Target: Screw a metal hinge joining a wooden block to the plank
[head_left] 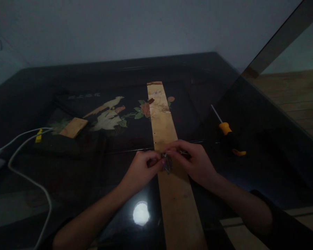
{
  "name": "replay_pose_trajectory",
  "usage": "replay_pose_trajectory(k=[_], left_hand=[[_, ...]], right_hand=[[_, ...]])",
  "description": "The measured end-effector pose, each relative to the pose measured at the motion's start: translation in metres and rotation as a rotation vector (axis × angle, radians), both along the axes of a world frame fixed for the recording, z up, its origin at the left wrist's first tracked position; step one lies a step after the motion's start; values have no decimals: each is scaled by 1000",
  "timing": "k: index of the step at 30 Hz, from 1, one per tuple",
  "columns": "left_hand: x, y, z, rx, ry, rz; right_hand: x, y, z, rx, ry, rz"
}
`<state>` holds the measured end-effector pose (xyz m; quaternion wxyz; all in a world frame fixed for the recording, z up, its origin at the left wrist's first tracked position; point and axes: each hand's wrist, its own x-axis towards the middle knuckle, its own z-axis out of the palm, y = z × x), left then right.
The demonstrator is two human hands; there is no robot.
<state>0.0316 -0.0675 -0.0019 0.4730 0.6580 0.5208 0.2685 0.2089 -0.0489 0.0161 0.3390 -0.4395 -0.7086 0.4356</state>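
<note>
A long wooden board lies lengthwise on a dark glossy table, with a few small dark holes along its left edge. Over its middle, both hands meet around a small shiny metal piece, too dim and small to name. My left hand pinches it from the left, thumb and forefinger closed. From the right, my right hand has its fingertips pressed together at the top of the same piece. A thin metal bit also shows beneath the right fingers. The fingertips partly hide the metal.
A screwdriver with a yellow and black handle lies to the right. On the left are a small wood block and a white cable with a yellow tag. The table meets a wall at the back.
</note>
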Motion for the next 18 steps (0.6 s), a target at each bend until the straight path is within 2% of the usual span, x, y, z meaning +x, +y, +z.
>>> replay_pose_trajectory(k=[4,6,8,12,18], left_hand=[[1,0,0,-26,23,7],[1,-1,0,-19,39,14],[2,-1,0,-13,50,19],[2,-1,0,-29,45,25],[1,0,1,-26,23,12]], right_hand=[[1,6,5,-435,359,-117],[2,8,3,-670,546,-95],[3,9,2,-827,687,-52],[3,9,1,-922,809,-11],[6,6,3,-876,733,36]])
